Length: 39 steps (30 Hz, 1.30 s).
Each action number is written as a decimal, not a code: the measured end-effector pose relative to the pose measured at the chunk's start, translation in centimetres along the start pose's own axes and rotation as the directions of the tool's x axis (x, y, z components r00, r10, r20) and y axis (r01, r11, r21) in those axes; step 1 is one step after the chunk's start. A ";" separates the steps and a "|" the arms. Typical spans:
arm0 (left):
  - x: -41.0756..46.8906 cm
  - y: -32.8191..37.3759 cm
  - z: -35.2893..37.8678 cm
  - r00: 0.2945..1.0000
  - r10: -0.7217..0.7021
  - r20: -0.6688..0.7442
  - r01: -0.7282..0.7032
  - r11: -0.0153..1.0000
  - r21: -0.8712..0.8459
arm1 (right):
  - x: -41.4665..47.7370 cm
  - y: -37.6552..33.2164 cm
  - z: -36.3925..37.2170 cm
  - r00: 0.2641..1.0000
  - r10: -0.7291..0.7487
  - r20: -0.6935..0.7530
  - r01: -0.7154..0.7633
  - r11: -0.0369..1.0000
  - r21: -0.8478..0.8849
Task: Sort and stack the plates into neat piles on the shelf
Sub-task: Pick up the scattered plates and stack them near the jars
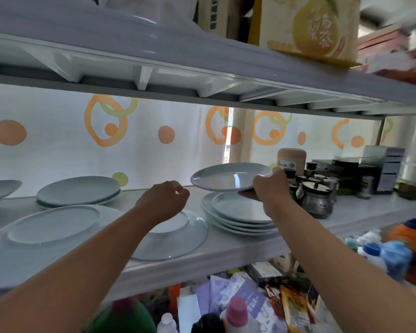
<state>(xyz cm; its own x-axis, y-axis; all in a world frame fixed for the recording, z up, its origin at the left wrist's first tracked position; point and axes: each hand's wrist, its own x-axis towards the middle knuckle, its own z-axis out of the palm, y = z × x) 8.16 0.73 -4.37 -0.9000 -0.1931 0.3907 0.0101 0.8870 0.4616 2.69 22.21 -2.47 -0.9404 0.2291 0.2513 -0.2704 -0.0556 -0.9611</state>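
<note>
At 6 o'clock, below the shelf (346, 213), a jumble of bottles and packets (238, 306) is too blurred to read. On the shelf's front, a small upturned plate (178, 239) lies half hidden under the left forearm, with a large upturned plate (51, 227) at its 9 o'clock. Above them the left hand (162, 200) is clenched, with nothing visible in it. At its 3 o'clock the right hand (269, 187) grips the rim of the lifted plate (226, 177), level above the plate stack (240, 213) and clear of it. Farther back at 10 o'clock sits a plate pair (78, 191). An edge plate (0, 188) is cut off at the left.
</note>
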 end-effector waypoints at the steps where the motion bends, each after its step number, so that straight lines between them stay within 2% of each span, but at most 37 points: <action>1: -0.2 0.2 0.2 1.000 0.001 -0.006 -0.001 1.000 -0.012 | -0.3 0.2 -0.4 1.000 0.010 0.011 -0.010 1.000 -0.006; 13: -2.3 2.4 1.2 1.000 0.022 -0.016 -0.023 0.998 -0.064 | -2.1 1.2 -2.9 0.991 0.133 0.030 -0.127 0.982 -0.136; 15: -2.4 2.6 1.2 1.000 0.025 -0.017 -0.026 0.997 -0.068 | -1.9 1.4 -3.0 0.990 0.142 0.021 -0.135 0.969 -0.205; 20: -2.6 2.8 1.5 0.999 0.050 -0.019 -0.051 0.996 -0.073 | -1.8 1.3 -3.7 0.999 -0.011 0.036 0.028 0.853 -0.522; 24: -2.5 2.8 1.4 0.998 0.064 -0.021 -0.066 0.994 -0.092 | -1.7 0.9 -4.0 0.978 -0.189 0.084 0.187 0.634 -0.751; 29: -2.5 2.8 1.5 0.997 0.070 -0.023 -0.072 0.992 -0.100 | -1.8 1.4 -4.3 0.969 -0.229 0.088 0.195 0.503 -0.842; 35: -2.6 2.5 1.5 0.998 0.064 -0.013 -0.065 0.992 -0.106 | -2.1 1.6 -4.8 0.941 -0.328 0.083 0.239 0.472 -0.849; 39: -2.6 2.4 1.4 0.998 0.059 -0.019 -0.061 0.992 -0.113 | -2.4 1.1 -3.7 0.912 -0.386 0.137 0.307 0.423 -0.853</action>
<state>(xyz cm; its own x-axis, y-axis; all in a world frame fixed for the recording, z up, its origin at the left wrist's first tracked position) 9.94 3.98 -5.37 -0.8893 -0.1481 0.4327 0.1143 0.8441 0.5238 5.44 25.17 -4.55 -0.7819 0.0974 0.6158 -0.2270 0.8755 -0.4267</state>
